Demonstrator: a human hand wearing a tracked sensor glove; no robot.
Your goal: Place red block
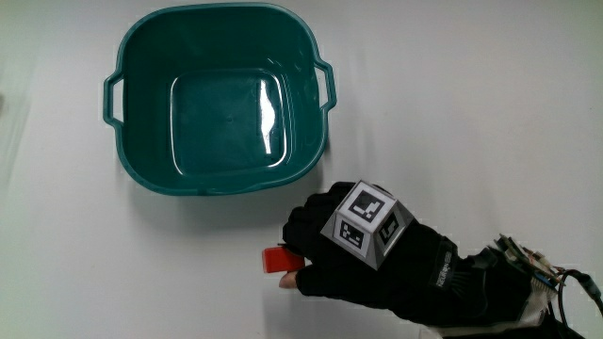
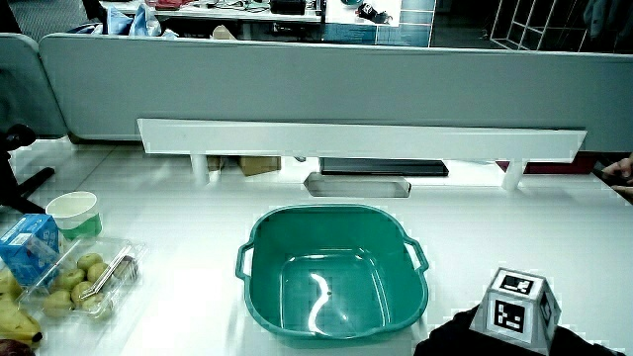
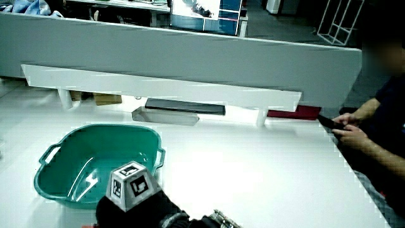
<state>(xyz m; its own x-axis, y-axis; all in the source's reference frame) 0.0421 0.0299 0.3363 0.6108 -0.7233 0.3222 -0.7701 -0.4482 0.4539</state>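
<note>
no readable words/nos. anywhere | cube (image 1: pixel 366 224) on back of hand (image 1: pixel 349 254): b/w square code patterns only, no letters; same in both side views (image 2: pixel 516 309) (image 3: pixel 131 183) | glove cuff: small white print, too tiny to read | blue carton (image 2: pixel 28 245) by fruit tray: print illegible

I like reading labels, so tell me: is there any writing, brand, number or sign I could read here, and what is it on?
No readable words or numbers.
Cube on the hand: black-and-white square patterns only, no letters.
Glove cuff: small white print, too small to read.
Blue carton beside the cup: print too blurred to read.
Basin, red block: no markings.
</note>
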